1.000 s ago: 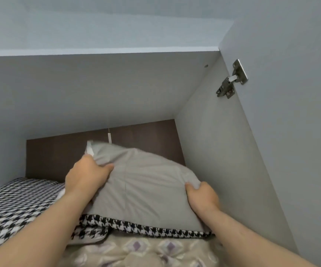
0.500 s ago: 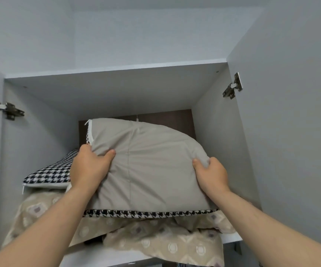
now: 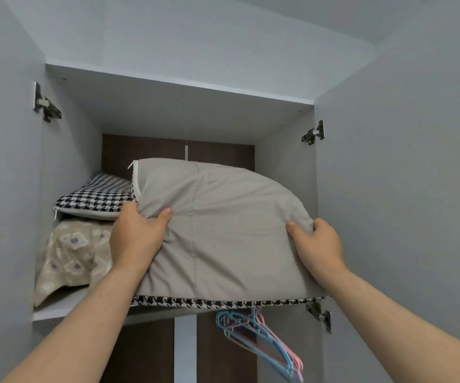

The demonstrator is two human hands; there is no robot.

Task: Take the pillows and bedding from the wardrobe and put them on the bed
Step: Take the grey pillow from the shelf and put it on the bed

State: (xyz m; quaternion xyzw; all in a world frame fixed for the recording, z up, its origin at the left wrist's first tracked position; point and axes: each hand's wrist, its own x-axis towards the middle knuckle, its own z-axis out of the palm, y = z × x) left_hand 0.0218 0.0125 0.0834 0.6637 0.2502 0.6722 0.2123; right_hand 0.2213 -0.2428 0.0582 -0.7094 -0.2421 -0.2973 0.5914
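A grey pillow (image 3: 223,233) with a black-and-white houndstooth edge is held up in front of the wardrobe's top shelf (image 3: 57,310). My left hand (image 3: 137,239) grips its left side and my right hand (image 3: 317,244) grips its right corner. A second houndstooth pillow (image 3: 96,197) lies at the back left of the shelf, on top of beige patterned bedding (image 3: 68,252) that droops over the shelf's front edge. The bed is out of view.
Both wardrobe doors stand open, the left door (image 3: 5,189) and the right door (image 3: 402,217), with metal hinges on them. Blue and pink hangers (image 3: 262,341) hang below the shelf on the right.
The grey pillow has come forward out of the shelf with both hands on it. The view has pulled back, so the whole compartment and the hangers below now show.
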